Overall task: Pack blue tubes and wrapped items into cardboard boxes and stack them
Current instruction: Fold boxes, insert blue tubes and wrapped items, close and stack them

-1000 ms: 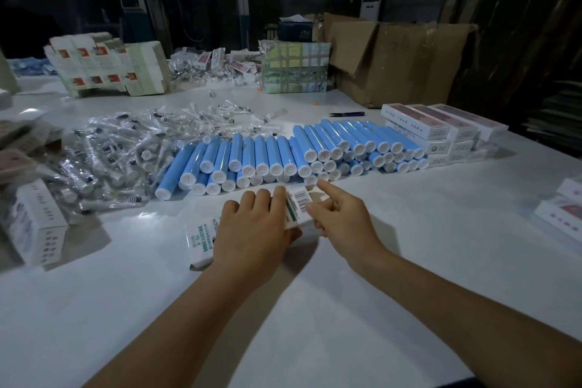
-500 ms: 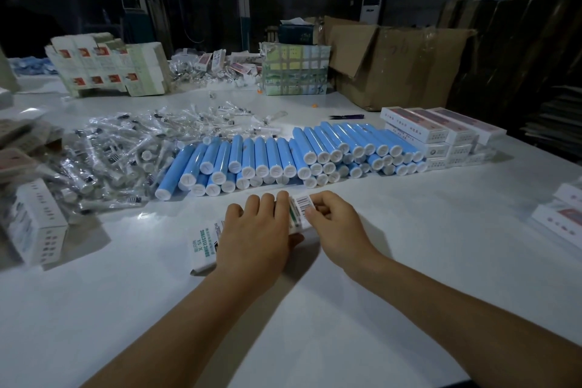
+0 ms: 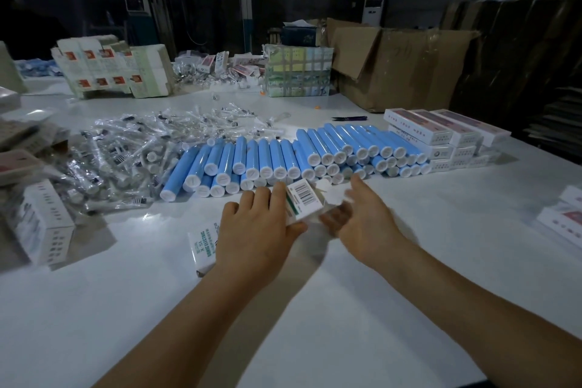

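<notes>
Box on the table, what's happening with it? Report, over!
Left hand lies over the box, thumb under it. Right hand open by its loose end flap. Blue tubes lie just behind, none inside yet.

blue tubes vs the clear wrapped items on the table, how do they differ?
The blue tubes are opaque, with white end caps; the wrapped items sit in clear, glinting plastic. The tubes lie side by side in stacked rows, caps toward the camera; the wrapped items lie in a loose, jumbled heap. The tubes look thicker than the wrapped items. Both rest on the white table, beyond the hands, and neither is being touched.
</notes>
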